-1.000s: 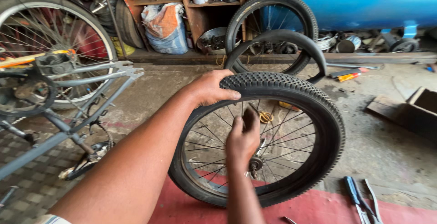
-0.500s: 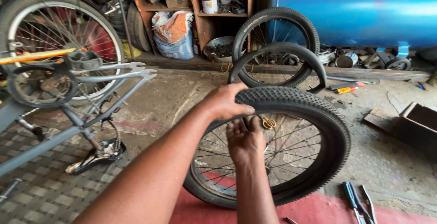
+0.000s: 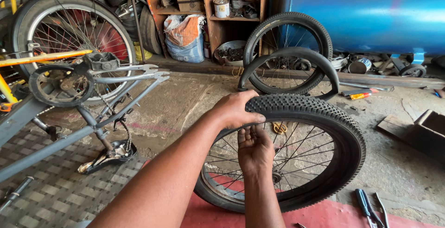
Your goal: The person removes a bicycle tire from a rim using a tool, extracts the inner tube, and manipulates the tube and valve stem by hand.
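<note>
Two bare hands worked on one bicycle wheel point(image 3: 296, 158) in the head camera view, and this wheel stood upright on a red mat point(image 3: 324, 216), near the middle of the picture. The left hand point(image 3: 236, 110) lay over the top of the knobby black tyre point(image 3: 345, 130), with its fingers pressed together and curled over the tread, the thumb going down on the near side. The right hand point(image 3: 254, 149) was inside the wheel just under the rim, palm turned toward the camera, its fingers close together and bent up toward the inner edge of the tyre; I could not tell if they pinched something there. An upside-down bicycle frame point(image 3: 69, 107) with its chainring was to the left, well apart from the hands. Behind the wheel a loose tyre point(image 3: 289, 56) and a second wheel point(image 3: 287, 38) leaned near a blue tank point(image 3: 371, 15), and some hand tools point(image 3: 368, 205) lay on the floor beside the mat. I judged that the wheel could roll or tip on the mat, because only the left hand steadied it. The right fingers also could be squeezed between tyre and rim, or caught by the thin spokes point(image 3: 306, 149), if the wheel turned suddenly.
</note>
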